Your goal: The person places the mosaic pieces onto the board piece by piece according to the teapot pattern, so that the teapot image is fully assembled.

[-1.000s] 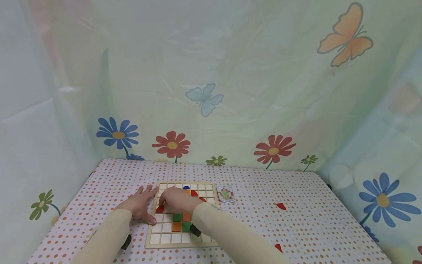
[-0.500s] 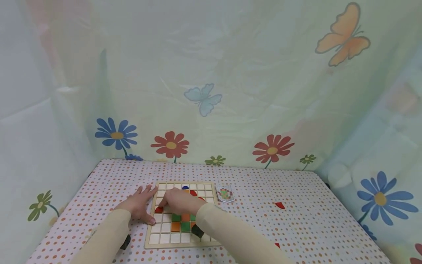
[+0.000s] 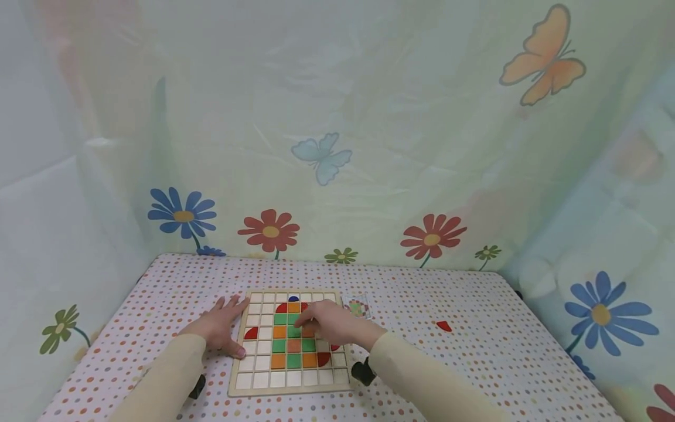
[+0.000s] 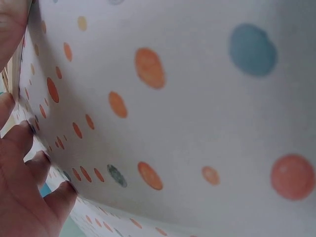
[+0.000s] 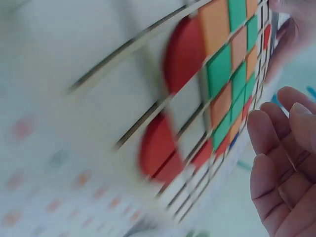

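A wooden grid board (image 3: 289, 390) lies on the table, its middle squares filled with green and orange tiles. My left hand (image 3: 217, 328) rests along its left edge with fingers spread. In the left wrist view the left fingers (image 4: 63, 197) lie over dotted cloth. Above the board's right half is my right hand (image 3: 334, 322), fingers loosely bent. The right wrist view shows that hand (image 5: 289, 163) holding nothing. Near the left rim sits a red quarter-circle piece (image 3: 251, 333), alone in its square. Other red rounded pieces (image 5: 185, 57) border the tiles, and a blue piece (image 3: 293, 299) tops them.
A small pattern card (image 3: 360, 307) lies just right of the board, partly behind the right hand. Farther right on the dotted tablecloth (image 3: 474, 363) is a loose red piece (image 3: 444, 326). A flowered curtain (image 3: 369, 146) stands behind the table.
My right hand has left the red piece at the board's left side and moved right, uncovering the tiles. My left hand has stayed at the edge.
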`<state>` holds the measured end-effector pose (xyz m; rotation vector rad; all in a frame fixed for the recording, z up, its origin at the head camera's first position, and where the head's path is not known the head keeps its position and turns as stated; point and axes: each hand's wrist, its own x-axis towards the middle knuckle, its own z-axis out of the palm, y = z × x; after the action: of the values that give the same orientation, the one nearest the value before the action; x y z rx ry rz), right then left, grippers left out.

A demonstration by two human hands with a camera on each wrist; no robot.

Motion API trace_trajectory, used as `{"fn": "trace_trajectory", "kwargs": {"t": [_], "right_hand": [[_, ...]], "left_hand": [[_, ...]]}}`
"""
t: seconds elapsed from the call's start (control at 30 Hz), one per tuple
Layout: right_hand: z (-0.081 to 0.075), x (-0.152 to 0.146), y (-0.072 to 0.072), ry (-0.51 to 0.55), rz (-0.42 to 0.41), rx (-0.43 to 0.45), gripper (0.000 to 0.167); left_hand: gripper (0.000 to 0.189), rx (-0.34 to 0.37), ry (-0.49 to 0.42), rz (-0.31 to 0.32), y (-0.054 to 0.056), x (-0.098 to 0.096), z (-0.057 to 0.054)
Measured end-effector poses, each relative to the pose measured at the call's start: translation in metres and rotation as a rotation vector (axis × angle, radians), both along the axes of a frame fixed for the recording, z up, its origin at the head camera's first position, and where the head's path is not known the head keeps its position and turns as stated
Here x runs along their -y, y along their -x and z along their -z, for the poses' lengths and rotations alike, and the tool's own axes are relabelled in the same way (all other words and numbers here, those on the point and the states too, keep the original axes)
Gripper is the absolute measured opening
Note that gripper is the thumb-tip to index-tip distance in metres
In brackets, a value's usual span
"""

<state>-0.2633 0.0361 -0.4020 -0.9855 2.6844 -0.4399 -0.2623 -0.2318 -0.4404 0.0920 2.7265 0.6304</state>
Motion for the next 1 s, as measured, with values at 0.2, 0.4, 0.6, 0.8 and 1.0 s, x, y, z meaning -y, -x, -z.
{"fn": "trace_trajectory", "kwargs": {"t": [0.2,0.4,0.6,0.8,1.0], "right_hand": [[-0.006,-0.060,-0.008,0.084,0.073,0.011,0.023],[-0.003,-0.119,-0.020,0.121,0.169,0.016,0.020],[0.006,-0.165,-0.034,0.118,0.263,0.066,0.019],[0.012,-0.198,-0.050,0.145,0.340,0.153,0.019],[0.020,-0.221,-0.066,0.164,0.394,0.197,0.019]], "left_hand": [[0.122,-0.013,0.000,-0.001,-0.001,0.000,-0.001],[0.121,-0.014,0.008,0.011,-0.001,-0.002,-0.002],[0.122,-0.008,0.014,0.008,-0.001,-0.002,-0.004],[0.123,-0.008,0.011,0.005,-0.001,-0.001,-0.001],[0.123,-0.009,0.012,0.008,-0.001,-0.001,0.000]]}}
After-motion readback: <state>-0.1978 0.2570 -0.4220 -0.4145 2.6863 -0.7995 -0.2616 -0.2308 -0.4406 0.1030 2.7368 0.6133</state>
